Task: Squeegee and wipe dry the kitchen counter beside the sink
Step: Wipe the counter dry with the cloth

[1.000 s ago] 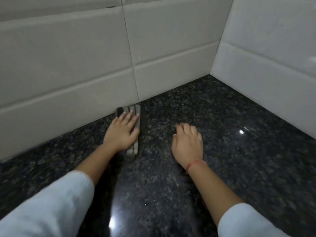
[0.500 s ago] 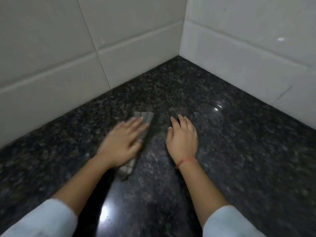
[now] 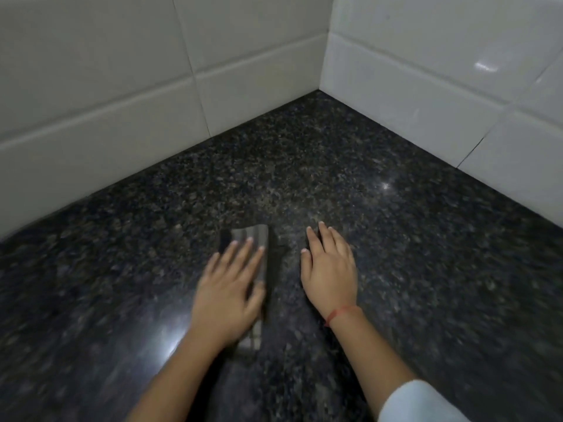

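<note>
Head view, single frame.

The dark speckled stone desk (image 3: 396, 245) runs into a corner formed by two pale tiled walls (image 3: 122, 95); the corner sits far, right of centre.

A folded grey striped cloth (image 3: 257, 236) lies flat on the desk near the middle of the scene, its long side running near to far.

The left hand (image 3: 227, 296) lies palm-down on the cloth and covers its middle. Cloth shows beyond the fingertips at the far end and below the heel of the palm at the near end. The left fingers (image 3: 240, 254) are straight, slightly spread and pressed flat, pinching nothing. This hand is motion-blurred.

The right hand (image 3: 330, 269) is palm-down on bare desk just right of the cloth, with a narrow dark strip between them. The right fingers (image 3: 327, 239) are straight and close together, thumb alongside on the left, holding nothing.

- A red thread (image 3: 339, 313) circles the right wrist.
- A pale sleeve (image 3: 423, 403) shows at the near right edge.
- A glare patch (image 3: 164, 339) lies on the desk beside the left forearm. Whether the surface is wet or dry, cannot tell.
</note>
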